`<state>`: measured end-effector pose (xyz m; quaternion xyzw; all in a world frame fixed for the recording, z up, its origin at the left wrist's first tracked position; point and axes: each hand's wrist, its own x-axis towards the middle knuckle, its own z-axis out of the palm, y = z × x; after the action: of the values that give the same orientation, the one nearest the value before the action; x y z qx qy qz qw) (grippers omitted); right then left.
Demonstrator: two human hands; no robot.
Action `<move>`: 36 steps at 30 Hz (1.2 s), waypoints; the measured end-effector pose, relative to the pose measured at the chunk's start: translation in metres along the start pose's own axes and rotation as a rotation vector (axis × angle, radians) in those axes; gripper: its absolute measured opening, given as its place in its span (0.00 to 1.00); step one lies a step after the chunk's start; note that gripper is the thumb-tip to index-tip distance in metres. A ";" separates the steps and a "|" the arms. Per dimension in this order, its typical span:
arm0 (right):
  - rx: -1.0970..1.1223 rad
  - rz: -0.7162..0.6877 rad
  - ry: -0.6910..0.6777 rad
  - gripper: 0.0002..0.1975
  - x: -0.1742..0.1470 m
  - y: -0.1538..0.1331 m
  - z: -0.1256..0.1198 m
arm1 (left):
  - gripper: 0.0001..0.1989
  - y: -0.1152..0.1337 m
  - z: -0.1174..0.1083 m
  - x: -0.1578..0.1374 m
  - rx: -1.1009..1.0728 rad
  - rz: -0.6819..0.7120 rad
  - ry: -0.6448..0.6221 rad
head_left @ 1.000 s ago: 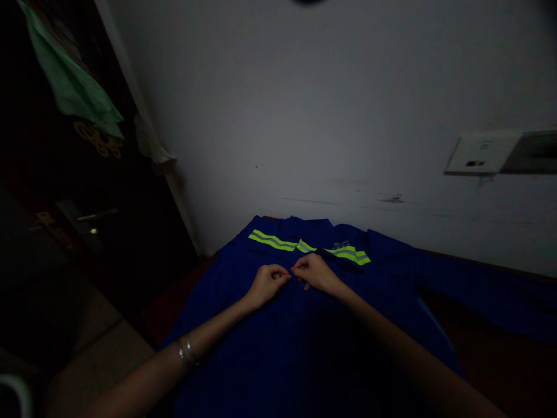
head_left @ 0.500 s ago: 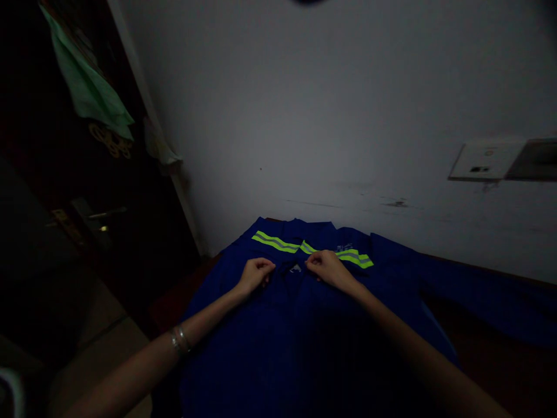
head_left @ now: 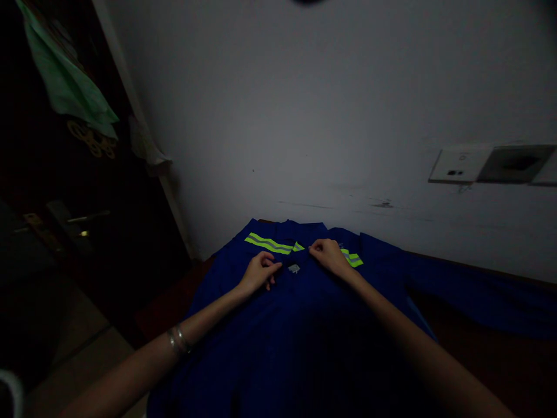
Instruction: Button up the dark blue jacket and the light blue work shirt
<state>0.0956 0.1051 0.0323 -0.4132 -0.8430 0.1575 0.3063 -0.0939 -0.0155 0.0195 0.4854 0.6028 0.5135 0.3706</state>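
Note:
A dark blue work jacket with yellow-green and grey reflective strips lies spread in front of me. My left hand is over its middle, thumb and fingertips drawn in against the cloth by a dark fold. To the right, my right hand pinches the fabric just below the reflective strip line and covers part of it. Between the two hands shows a small pale grey patch, too blurred to read. One sleeve stretches out to the right. Deep shadow hides the jacket's near part.
The jacket rests on a dark reddish surface against a pale wall. Wall sockets are at the right. On the left stands a dark door with a metal handle, and a green cloth hangs there.
My right hand has shifted slightly farther up the jacket, and my left hand's fingers have spread a little. More of the pale patch shows. The whole view has swung slightly right.

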 end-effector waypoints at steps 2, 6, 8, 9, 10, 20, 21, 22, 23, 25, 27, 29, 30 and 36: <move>-0.012 0.008 0.000 0.11 0.001 0.000 0.001 | 0.18 -0.001 0.004 -0.014 0.067 0.017 -0.093; -0.031 -0.013 -0.013 0.11 -0.005 -0.008 0.001 | 0.16 -0.003 0.006 -0.036 0.189 -0.034 -0.241; -0.054 -0.022 -0.038 0.11 -0.010 -0.015 -0.002 | 0.15 -0.005 0.007 -0.041 0.229 -0.104 -0.308; -0.070 -0.027 -0.051 0.11 -0.013 -0.018 -0.004 | 0.14 -0.006 0.008 -0.042 0.246 -0.134 -0.333; -0.089 -0.034 -0.061 0.12 -0.016 -0.022 -0.006 | 0.14 -0.007 0.009 -0.042 0.256 -0.155 -0.346; -0.124 -0.097 -0.303 0.08 -0.050 -0.059 -0.012 | 0.08 -0.027 0.021 -0.038 0.237 -0.215 -0.266; -0.095 -0.100 -0.366 0.07 -0.054 -0.058 -0.008 | 0.08 -0.027 0.021 -0.039 0.228 -0.215 -0.246; -0.068 -0.107 -0.415 0.07 -0.057 -0.057 -0.005 | 0.07 -0.027 0.020 -0.039 0.213 -0.215 -0.219; -0.042 -0.117 -0.444 0.07 -0.061 -0.056 -0.003 | 0.07 -0.026 0.020 -0.040 0.194 -0.214 -0.195; 0.028 -0.148 -0.465 0.08 -0.066 -0.053 0.002 | 0.08 -0.024 0.019 -0.044 0.150 -0.213 -0.167; 0.120 -0.181 -0.470 0.09 -0.070 -0.052 0.004 | 0.10 -0.020 0.019 -0.049 0.101 -0.216 -0.149; 0.193 -0.210 -0.455 0.10 -0.074 -0.053 0.005 | 0.12 -0.016 0.018 -0.054 0.037 -0.217 -0.132; 0.212 -0.231 -0.437 0.10 -0.076 -0.055 0.005 | 0.13 -0.015 0.018 -0.057 0.003 -0.216 -0.126; 0.210 -0.320 -0.327 0.08 -0.087 -0.068 0.007 | 0.14 -0.007 0.016 -0.070 -0.156 -0.213 -0.081</move>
<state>0.0912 -0.0056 0.0289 -0.2096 -0.9150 0.2585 0.2279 -0.0623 -0.0793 0.0054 0.4086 0.5936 0.4965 0.4839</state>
